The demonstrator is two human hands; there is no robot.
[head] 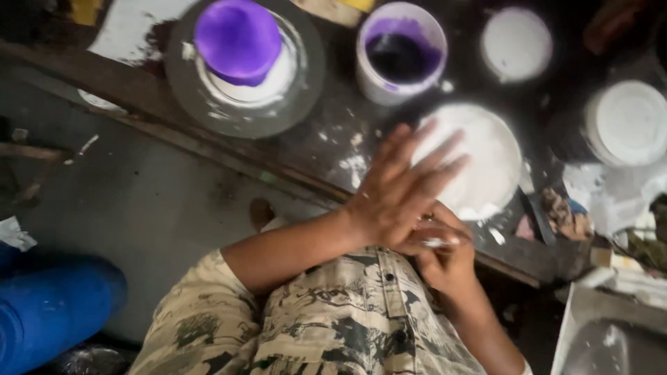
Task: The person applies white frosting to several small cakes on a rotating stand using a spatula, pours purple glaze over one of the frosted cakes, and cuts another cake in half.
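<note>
Two hands: left hand (pixel 399 187) spread flat, fingers loose; right hand (pixel 445 253) pinching a small white piece (pixel 439 242).
Beyond: white bowl (pixel 486 163), purple paint cup (pixel 401 52).

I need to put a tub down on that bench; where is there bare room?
Little is free. One paint-spattered patch lies between the grey disc, the purple-stained tub and the white bowl. The right end is crowded with white lids and rags. The left hand and right hand cover the near edge.
</note>
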